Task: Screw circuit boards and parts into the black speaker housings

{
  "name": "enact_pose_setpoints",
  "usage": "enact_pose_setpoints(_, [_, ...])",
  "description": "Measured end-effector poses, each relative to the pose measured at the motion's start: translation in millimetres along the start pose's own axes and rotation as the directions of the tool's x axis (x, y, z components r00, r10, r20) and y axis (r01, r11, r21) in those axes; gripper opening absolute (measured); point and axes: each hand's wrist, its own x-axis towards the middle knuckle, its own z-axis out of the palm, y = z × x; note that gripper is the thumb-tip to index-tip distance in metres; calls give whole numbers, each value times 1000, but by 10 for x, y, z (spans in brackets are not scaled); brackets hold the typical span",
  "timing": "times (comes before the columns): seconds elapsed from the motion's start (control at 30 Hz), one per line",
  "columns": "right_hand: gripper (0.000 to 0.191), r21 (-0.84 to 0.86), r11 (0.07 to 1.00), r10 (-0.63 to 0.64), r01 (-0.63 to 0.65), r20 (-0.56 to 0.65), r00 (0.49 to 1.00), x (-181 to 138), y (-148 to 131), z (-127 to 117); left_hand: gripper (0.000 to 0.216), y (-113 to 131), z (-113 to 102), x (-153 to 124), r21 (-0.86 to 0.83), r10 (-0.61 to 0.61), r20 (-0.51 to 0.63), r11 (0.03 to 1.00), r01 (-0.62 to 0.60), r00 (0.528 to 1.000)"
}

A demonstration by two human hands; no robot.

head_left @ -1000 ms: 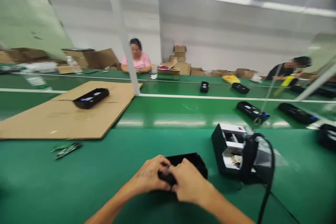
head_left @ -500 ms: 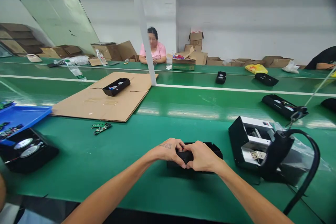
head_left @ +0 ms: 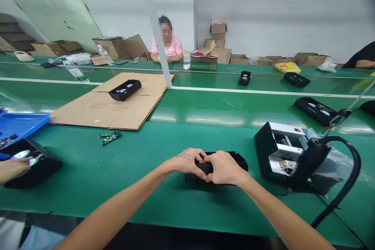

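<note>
On the green bench in front of me lies a long black open housing (head_left: 240, 161). My left hand (head_left: 191, 162) grips its left part, thumb in front and fingers curled over the top. My right hand (head_left: 223, 167) pinches the same stretch from the right, and the two thumbs nearly meet. Between the hands a dark, rounded section of the housing shows. What lies under the fingers and inside the housing is hidden.
At right stand a black-and-white machine (head_left: 278, 150) and a hanging black tool (head_left: 310, 160) with a cable. Left are small green circuit boards (head_left: 109, 136), a cardboard sheet (head_left: 123, 113), a blue tray (head_left: 32, 123) and a co-worker's hand (head_left: 14, 170) at another black housing (head_left: 43, 172).
A co-worker's hand has come in at the far left onto the black housing there. My own hands keep their hold, with little visible movement; the view has shifted slightly.
</note>
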Motion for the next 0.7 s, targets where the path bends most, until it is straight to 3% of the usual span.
enact_pose_setpoints(0.23, [32, -17, 1000, -21, 20, -36, 999, -15, 32, 90, 48, -16, -8, -6, 34, 32, -3, 999, -32, 999])
enact_pose_setpoints(0.4, [30, -49, 996, -71, 68, -60, 996, -145, -1, 153, 36, 14, 84, -105, 115, 54, -53, 992, -48, 997])
enact_pose_setpoints(0.47, [38, -41, 994, -109, 104, -135, 985, -332, 0, 184, 27, 14, 207, -190, 154, 69, -86, 987, -55, 994])
enact_pose_setpoints(0.5, [42, -13, 992, -126, 127, -243, 962, -457, 24, 200, 24, 1, 290, -238, 195, 91, -101, 978, -70, 991])
enact_pose_setpoints(0.53, [43, 23, 989, -123, 144, -399, 909, -595, 70, 215, 22, -23, 384, -286, 256, 129, -115, 962, -96, 985])
enact_pose_setpoints(0.57, [42, 65, 986, -87, 155, -595, 799, -742, 139, 228, 22, -58, 484, -332, 331, 183, -132, 935, -131, 974])
enact_pose_setpoints(0.6, [38, 102, 985, -10, 142, -777, 630, -890, 232, 236, 22, -100, 585, -374, 410, 249, -153, 897, -168, 956])
enact_pose_setpoints(0.63, [33, 133, 987, 82, 92, -904, 421, -1030, 345, 239, 21, -145, 681, -409, 482, 319, -177, 853, -200, 931])
enact_pose_setpoints(0.67, [32, 168, 985, 160, 27, -967, 199, -1159, 474, 234, 20, -189, 764, -437, 538, 382, -205, 813, -222, 901])
enact_pose_setpoints(0.7, [39, 205, 978, 206, -47, -978, 19, -1270, 612, 221, 20, -228, 830, -457, 572, 428, -235, 787, -231, 873])
